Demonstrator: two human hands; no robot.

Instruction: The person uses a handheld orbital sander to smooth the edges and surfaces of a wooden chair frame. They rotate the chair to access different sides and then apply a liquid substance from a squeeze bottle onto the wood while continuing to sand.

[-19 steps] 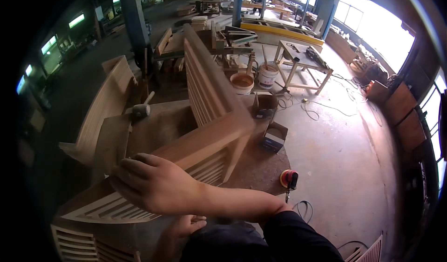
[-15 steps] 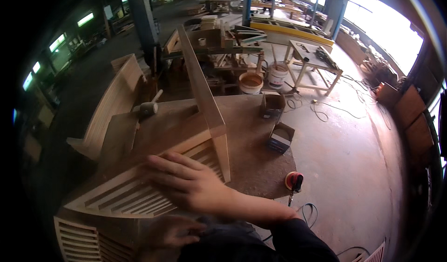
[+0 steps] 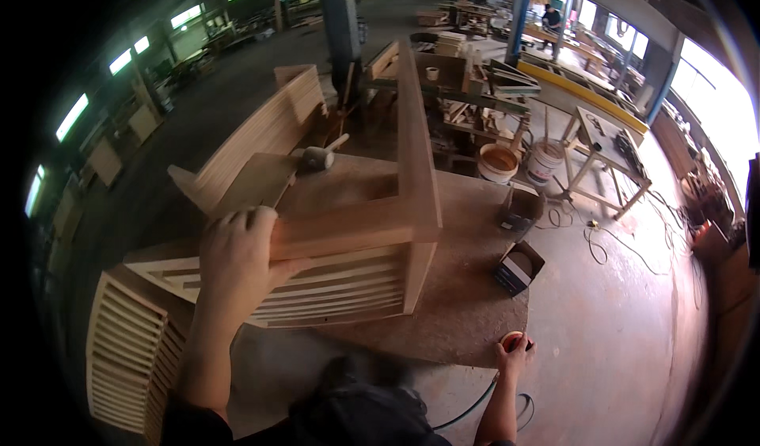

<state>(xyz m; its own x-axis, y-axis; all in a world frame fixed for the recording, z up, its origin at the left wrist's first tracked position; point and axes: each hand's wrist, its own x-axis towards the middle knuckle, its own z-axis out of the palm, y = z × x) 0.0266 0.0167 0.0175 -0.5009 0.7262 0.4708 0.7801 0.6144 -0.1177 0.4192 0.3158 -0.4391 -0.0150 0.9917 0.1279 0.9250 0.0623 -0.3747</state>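
Slatted wooden frame (image 3: 340,283) rests on the bench (image 3: 471,287) ahead of me, its near rail running left to right. My left grip (image 3: 240,260) is clamped over that rail; my right hand (image 3: 514,357), closed around the round sander (image 3: 511,339) at the bench's edge, sits well apart, rightward of the frame.
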